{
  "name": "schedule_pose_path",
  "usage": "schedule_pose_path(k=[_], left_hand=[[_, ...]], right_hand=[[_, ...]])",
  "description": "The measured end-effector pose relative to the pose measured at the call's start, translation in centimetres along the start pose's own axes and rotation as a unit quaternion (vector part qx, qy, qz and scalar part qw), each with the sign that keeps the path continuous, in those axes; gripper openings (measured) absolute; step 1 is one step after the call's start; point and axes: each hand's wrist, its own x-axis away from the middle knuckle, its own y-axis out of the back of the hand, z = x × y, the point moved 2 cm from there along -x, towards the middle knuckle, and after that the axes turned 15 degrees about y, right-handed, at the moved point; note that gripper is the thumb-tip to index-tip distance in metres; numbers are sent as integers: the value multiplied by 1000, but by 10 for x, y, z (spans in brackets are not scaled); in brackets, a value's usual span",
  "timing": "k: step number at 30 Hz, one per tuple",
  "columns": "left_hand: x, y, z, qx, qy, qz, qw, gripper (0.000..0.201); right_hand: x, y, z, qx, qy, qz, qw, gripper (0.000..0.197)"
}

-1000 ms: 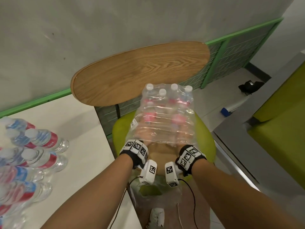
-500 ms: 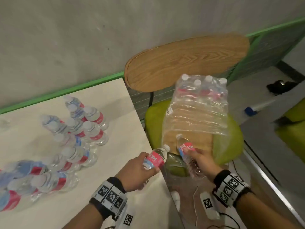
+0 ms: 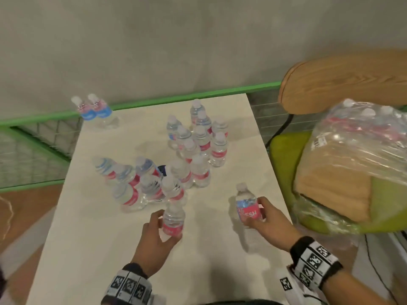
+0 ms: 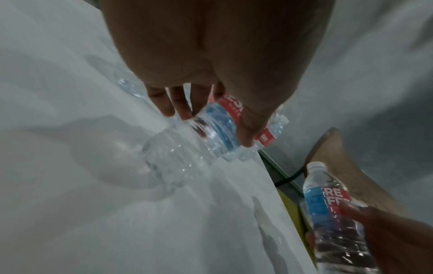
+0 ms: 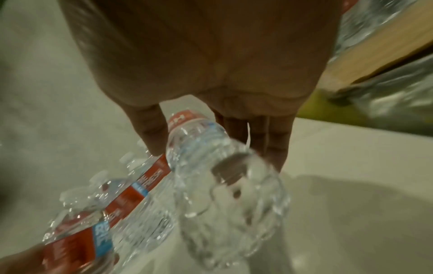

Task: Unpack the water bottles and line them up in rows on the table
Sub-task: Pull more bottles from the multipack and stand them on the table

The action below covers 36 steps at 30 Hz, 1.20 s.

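Observation:
My left hand (image 3: 157, 231) grips a clear water bottle (image 3: 173, 219) with a red label, upright just above the white table (image 3: 92, 238), at the near end of a line of bottles. The same bottle (image 4: 211, 129) shows in the left wrist view between thumb and fingers. My right hand (image 3: 267, 219) holds a second bottle (image 3: 247, 205) with a red and blue label over the table near its right edge; in the right wrist view this bottle (image 5: 222, 176) is seen from its base. Several unpacked bottles (image 3: 198, 146) stand on the table.
The torn plastic pack (image 3: 356, 150) with more bottles lies on a green chair (image 3: 284, 155) with a wooden back (image 3: 343, 78), right of the table. Two bottles (image 3: 92, 108) stand at the table's far left corner. A green rail (image 3: 176, 99) and a grey wall run behind.
Both hands pulled a bottle each out of the pack on the chair and carried them left over the table. The view swung from the chair to the table.

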Motion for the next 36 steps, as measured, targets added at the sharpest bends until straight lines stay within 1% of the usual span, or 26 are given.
schedule_pose_path(k=[3, 5, 7, 9, 11, 15, 20, 24, 29, 32, 36], left_hand=[[-5, 20, 16, 60, -15, -57, 996, 65], [-10, 27, 19, 111, -9, -83, 990, 63], [-16, 30, 20, 158, 2, -92, 983, 63], [-23, 31, 16, 182, -7, -89, 979, 62], [-29, 30, 9, 170, -23, -84, 982, 59], [-36, 26, -8, 135, -46, -82, 986, 57], [-46, 16, -24, 123, -50, -93, 987, 58], [-57, 7, -30, 88, -60, -118, 987, 61], [-65, 4, -32, 57, -83, -125, 987, 65], [-68, 3, -28, 59, -76, -122, 988, 64], [-67, 2, -27, 116, -34, -112, 986, 59]], right_hand=[[-16, -34, 26, 39, 28, -2, 999, 51], [-27, -52, 33, 60, 55, -13, 997, 53], [-39, -67, 33, 64, 79, -38, 994, 52], [-49, -79, 33, 71, 99, -66, 990, 55], [-60, -88, 34, 80, 110, -84, 987, 56], [-82, -97, 36, 85, 104, -118, 984, 52], [-104, -104, 43, 105, 95, -131, 981, 48], [-109, -103, 42, 108, 91, -144, 979, 47], [-113, -100, 41, 108, 92, -144, 979, 49], [-113, -100, 40, 112, 88, -139, 980, 51], [-113, -99, 41, 118, 93, -134, 980, 56]])
